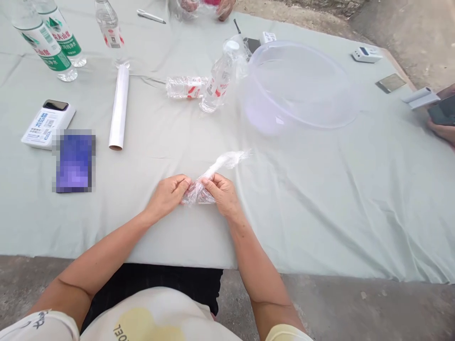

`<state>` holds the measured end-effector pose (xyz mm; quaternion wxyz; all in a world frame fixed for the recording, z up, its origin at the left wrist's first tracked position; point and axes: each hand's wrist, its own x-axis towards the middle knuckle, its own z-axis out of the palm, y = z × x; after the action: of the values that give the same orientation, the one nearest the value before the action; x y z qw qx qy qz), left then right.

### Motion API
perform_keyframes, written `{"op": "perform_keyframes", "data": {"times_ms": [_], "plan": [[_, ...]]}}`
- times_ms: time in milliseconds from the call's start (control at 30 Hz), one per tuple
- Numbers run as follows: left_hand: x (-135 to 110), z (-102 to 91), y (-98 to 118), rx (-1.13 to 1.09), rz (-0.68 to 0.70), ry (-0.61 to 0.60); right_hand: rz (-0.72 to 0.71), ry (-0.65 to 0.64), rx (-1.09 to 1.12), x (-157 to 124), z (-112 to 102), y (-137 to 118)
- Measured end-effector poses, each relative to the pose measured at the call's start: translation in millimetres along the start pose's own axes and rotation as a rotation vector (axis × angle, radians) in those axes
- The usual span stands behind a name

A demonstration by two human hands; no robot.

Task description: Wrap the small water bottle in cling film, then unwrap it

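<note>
Both my hands rest on the grey-green cloth (320, 199) near its front edge. My left hand (167, 194) and my right hand (223, 193) pinch a crumpled wad of clear plastic film (199, 189) between their fingertips. A twisted tail of the film (227, 161) trails up and to the right on the cloth. Fingers of both hands are closed on the wad.
A white roll (119, 106) lies at left, beside a white device (46, 124) and a blurred blue rectangle (74, 161). Water bottles (50, 40) stand far left; two film-wrapped bottles (202, 87) lie by a clear basin (298, 85). Another person's hand (442, 128) shows at right.
</note>
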<state>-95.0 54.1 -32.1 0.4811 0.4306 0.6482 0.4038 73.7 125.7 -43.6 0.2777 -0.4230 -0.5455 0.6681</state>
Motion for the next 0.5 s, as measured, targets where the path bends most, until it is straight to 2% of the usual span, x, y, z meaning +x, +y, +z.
{"op": "perform_keyframes", "data": {"times_ms": [67,100,133,233,300,367,500], "plan": [[-0.7,-1.5,2.5,0.07,0.083,0.175,0.012,-0.039,-0.012,-2.0,0.2,-1.1],[-0.9,-2.0,3.6,0.08,0.117,0.204,0.013,-0.074,-0.03,-3.6,1.7,-1.6],[-1.1,-2.2,4.4,0.071,0.136,0.185,0.009,-0.111,-0.06,-5.3,4.0,-1.9],[-1.5,-1.7,4.7,-0.024,0.118,0.011,0.014,-0.206,-0.14,-10.5,10.9,-1.3],[-0.7,-2.2,3.8,-0.09,0.088,-0.04,0.046,-0.22,-0.129,-12.2,11.3,-0.8],[1.6,-5.0,2.9,-0.19,0.068,-0.002,0.063,-0.2,-0.077,-12.0,6.6,-1.3],[10.2,-17.9,1.0,-0.505,0.018,0.156,0.023,-0.126,-0.035,-9.6,-10.3,-6.2]]}}
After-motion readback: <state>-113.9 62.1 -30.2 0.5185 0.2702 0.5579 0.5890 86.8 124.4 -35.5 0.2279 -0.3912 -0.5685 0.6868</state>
